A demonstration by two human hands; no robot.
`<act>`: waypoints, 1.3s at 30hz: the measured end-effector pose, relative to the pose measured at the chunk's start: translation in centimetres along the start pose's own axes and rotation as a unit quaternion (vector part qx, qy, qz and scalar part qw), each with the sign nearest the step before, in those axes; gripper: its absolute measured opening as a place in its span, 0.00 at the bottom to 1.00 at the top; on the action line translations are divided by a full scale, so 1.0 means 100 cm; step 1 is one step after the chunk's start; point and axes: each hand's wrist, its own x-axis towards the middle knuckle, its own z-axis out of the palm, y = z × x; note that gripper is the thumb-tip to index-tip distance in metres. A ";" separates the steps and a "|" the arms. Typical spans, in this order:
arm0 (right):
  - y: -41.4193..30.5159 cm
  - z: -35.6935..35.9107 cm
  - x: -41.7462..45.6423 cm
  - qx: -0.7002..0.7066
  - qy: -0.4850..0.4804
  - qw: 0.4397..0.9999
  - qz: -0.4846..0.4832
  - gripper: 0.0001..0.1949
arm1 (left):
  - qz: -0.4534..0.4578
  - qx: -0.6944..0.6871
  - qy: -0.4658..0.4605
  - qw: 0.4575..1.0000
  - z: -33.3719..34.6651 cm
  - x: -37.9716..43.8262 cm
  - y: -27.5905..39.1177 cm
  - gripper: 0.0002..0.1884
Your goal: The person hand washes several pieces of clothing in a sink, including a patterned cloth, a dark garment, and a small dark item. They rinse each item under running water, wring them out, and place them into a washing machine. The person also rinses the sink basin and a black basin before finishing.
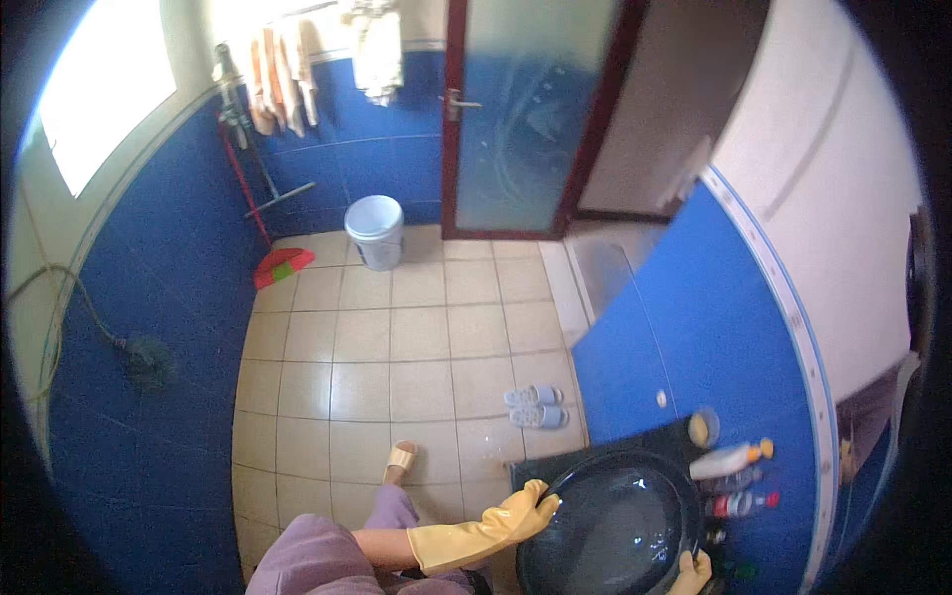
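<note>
A large round black basin (610, 520) with a glossy inside is in front of me at the lower right, over a dark countertop (535, 465). My left hand (524, 513), in a long yellow rubber glove, grips the basin's left rim with the thumb over the edge. On the opposite side, my right hand (692, 574) holds the lower right rim; it also looks yellow-gloved, and the frame cuts it off. Bright reflections show inside the basin. Whether its underside rests on the counter is hidden.
Along the wall stand a pump bottle (725, 461), a red-capped bottle (744, 503) and a small tub (703, 429). Blue slippers (535, 407) lie on the tiled floor (416, 327). Farther off are a white bucket (375, 230), a red broom (284, 266) and a glass door (528, 126).
</note>
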 end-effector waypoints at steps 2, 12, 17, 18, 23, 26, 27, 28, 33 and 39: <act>-0.024 0.038 -0.003 -0.006 -0.024 0.999 -0.021 0.22 | -0.002 -0.037 -0.005 0.999 -0.053 0.009 0.010 0.21; -0.160 0.311 -0.029 0.081 -0.180 0.976 -0.095 0.22 | 0.005 -0.060 0.162 0.985 -0.322 0.085 -0.003 0.19; -0.203 0.511 0.011 0.135 -0.255 0.946 -0.146 0.09 | -0.048 -0.080 0.250 0.964 -0.459 0.134 -0.026 0.22; -0.215 0.552 0.013 0.123 -0.263 0.945 -0.147 0.09 | -0.050 -0.080 0.279 0.956 -0.484 0.145 -0.030 0.23; -0.281 0.759 0.006 0.096 -0.370 0.911 -0.154 0.10 | -0.143 -0.113 0.401 0.898 -0.600 0.208 -0.062 0.26; -0.319 0.878 -0.012 0.041 -0.422 0.892 -0.159 0.10 | -0.178 -0.145 0.450 0.863 -0.657 0.261 -0.103 0.25; -0.314 0.929 -0.004 0.028 -0.447 0.879 -0.165 0.10 | -0.178 -0.157 0.474 0.848 -0.673 0.280 -0.129 0.23; -0.302 0.967 0.007 0.017 -0.436 0.882 -0.179 0.10 | -0.219 -0.154 0.461 0.846 -0.684 0.297 -0.132 0.22; -0.313 1.132 -0.011 -0.054 -0.450 0.855 -0.253 0.09 | -0.201 -0.217 0.518 0.802 -0.760 0.391 -0.218 0.16; -0.287 1.294 -0.005 -0.177 -0.452 0.835 -0.259 0.10 | -0.285 -0.127 0.540 0.782 -0.840 0.493 -0.308 0.16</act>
